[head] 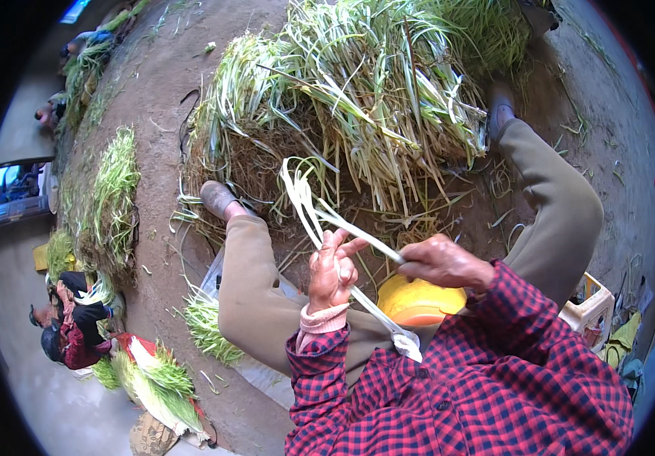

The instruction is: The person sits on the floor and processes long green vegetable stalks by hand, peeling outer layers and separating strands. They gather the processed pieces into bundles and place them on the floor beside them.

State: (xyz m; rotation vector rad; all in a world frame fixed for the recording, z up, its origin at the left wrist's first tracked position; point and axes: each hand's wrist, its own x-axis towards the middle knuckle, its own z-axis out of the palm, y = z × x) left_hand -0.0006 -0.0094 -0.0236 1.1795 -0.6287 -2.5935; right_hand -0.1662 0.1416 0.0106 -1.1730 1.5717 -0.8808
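My left hand (330, 271) grips several long pale stalks (370, 306) with thin green tops, likely garlic or onion greens; their lower ends reach a whitish bundle at my lap. My right hand (441, 262) is closed on the end of another pale stalk (359, 232), which slants up to the left and crosses near the others' tops. Below the right hand, a yellow bucket (418, 299) stands between my legs. A large heap of similar green stalks with brown roots (373, 108) lies in front of my feet.
More greens (208, 328) lie on a sheet beside my left leg. A rooted bunch (114, 199) lies farther left. Two people (71, 330) sit at the lower left near trimmed bundles (162, 393). A pale plastic stool or crate (589, 310) stands at my right.
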